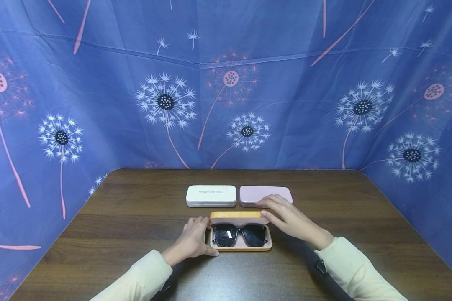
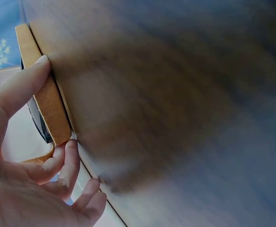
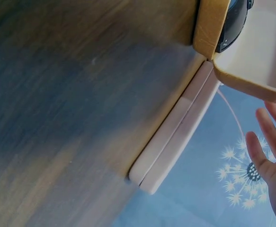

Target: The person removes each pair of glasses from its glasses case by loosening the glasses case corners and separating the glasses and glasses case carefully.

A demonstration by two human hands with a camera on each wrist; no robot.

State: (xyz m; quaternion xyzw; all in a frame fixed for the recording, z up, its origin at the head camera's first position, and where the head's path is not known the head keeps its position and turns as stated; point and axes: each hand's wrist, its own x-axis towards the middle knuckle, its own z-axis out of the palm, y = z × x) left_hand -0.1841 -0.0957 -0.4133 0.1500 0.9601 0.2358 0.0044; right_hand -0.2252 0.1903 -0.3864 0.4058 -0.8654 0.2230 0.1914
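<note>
A tan-orange glasses case [image 1: 241,249] lies with its lid [image 1: 237,215] raised, and black sunglasses [image 1: 254,235] rest folded inside on the pale lining. My left hand [image 1: 193,239] grips the case's left end, thumb on the front wall and fingers round the end, as the left wrist view also shows on the orange case wall [image 2: 50,101]. At the lid's right end is my right hand [image 1: 288,218], its thumb at the lid edge and its fingers stretched out behind. In the right wrist view those fingers [image 3: 270,130] look fairly straight, with the fingertips at the lid's rim.
Behind the orange case stand a white glasses case [image 1: 211,195] with lettering and a pink glasses case [image 1: 254,193], both closed, side by side. All rest on a brown wooden table [image 1: 135,209]. A blue dandelion-print cloth [image 1: 286,104] hangs around its back and sides.
</note>
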